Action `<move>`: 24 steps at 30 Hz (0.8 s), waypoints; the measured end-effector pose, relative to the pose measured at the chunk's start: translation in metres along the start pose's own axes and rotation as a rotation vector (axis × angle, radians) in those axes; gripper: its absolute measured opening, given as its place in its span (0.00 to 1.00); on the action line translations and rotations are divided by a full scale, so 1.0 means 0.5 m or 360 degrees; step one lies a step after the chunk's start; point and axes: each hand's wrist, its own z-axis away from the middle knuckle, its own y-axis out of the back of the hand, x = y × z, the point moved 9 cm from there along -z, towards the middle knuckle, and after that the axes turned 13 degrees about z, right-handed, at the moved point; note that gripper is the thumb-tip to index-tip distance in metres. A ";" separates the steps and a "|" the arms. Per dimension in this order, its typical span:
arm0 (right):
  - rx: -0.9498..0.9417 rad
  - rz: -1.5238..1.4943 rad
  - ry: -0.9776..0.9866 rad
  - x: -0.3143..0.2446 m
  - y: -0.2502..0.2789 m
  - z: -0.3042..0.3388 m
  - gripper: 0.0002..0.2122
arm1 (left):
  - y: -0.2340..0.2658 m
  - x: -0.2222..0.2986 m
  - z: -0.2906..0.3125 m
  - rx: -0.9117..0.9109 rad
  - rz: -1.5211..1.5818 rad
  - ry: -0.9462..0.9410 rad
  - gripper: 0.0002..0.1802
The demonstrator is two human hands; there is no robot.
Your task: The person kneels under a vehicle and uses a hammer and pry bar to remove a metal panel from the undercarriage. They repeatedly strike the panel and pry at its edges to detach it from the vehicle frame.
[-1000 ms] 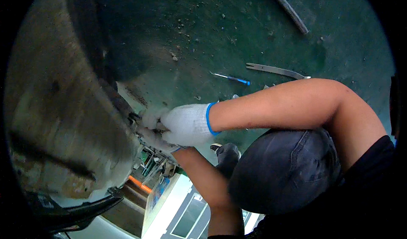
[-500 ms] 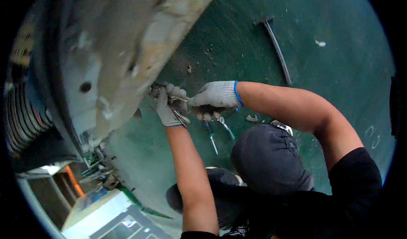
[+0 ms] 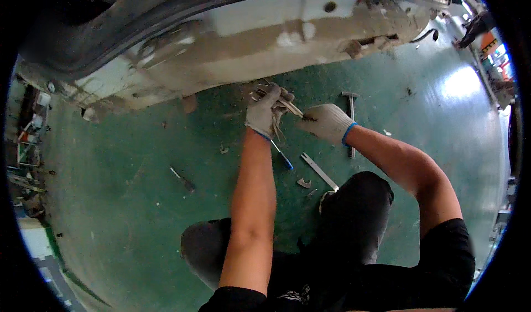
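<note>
Under the lower edge of a dirty, pale vehicle sill panel (image 3: 249, 52), both my hands work in knitted gloves with blue cuffs. My left hand (image 3: 264, 112) is closed around a thin pale strip (image 3: 291, 108), with other thin ends poking out by the fingers and palm. The strip slants down to the right, toward my right hand (image 3: 327, 124), whose fingers are closed at its far end. What the strip is made of cannot be made out. Dark, crumbly-looking material lies behind the left fingertips, partly hidden.
On the green floor (image 3: 138, 168) lie a hammer (image 3: 352, 118) beyond my right hand, a blue-handled screwdriver (image 3: 284, 158), a flat metal bar (image 3: 319, 171), a dark-handled tool (image 3: 182, 180) and a broken scrap (image 3: 303, 183). My knees are below my forearms.
The view has turned, so the panel now runs across the top. Both hands remain close together with the strip between them; the right hand sits slightly farther from the left.
</note>
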 end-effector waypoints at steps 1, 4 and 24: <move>-0.0013 -0.0138 -0.0072 -0.012 0.008 0.015 0.23 | 0.009 -0.007 -0.001 0.0009 0.0031 0.0044 0.06; -0.0148 -0.0242 -0.0184 -0.042 0.008 0.006 0.24 | 0.034 -0.032 -0.030 -0.0011 0.0108 0.0091 0.08; 0.0268 0.0166 -0.0766 -0.137 -0.042 -0.034 0.53 | 0.008 -0.005 0.013 0.0076 0.0405 0.0201 0.17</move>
